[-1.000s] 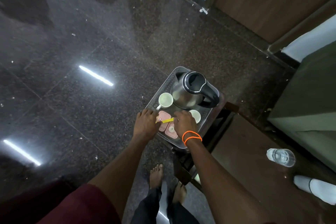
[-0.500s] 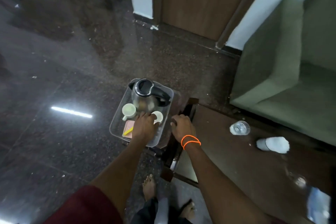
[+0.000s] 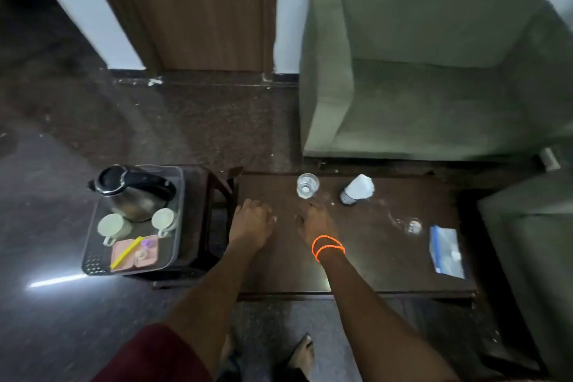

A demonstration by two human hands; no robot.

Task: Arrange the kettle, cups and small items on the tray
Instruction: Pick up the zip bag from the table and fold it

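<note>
A clear plastic tray [image 3: 93,263] sits on a dark stool at the left. On it stand a steel kettle [image 3: 133,192] with a black lid and handle, one white cup [image 3: 112,226] on its left and another white cup [image 3: 163,219] on its right. In front lie pink sachets [image 3: 125,254], a yellow stick [image 3: 125,253] and small creamer pots [image 3: 148,243]. My left hand [image 3: 251,222] and my right hand [image 3: 314,220], which has orange bands at the wrist, hover over the brown table [image 3: 356,260], away from the tray. Both hold nothing, fingers loosely curled down.
On the table stand a glass of water [image 3: 307,185], a tipped white-capped bottle [image 3: 356,189] and a blue-edged plastic bag [image 3: 446,248]. A green sofa [image 3: 434,71] stands behind, another green seat [image 3: 533,242] at the right. My bare feet [image 3: 302,353] are on the dark floor.
Both hands left the tray and moved right over the brown table. The view swung right, so the tray now sits at the left.
</note>
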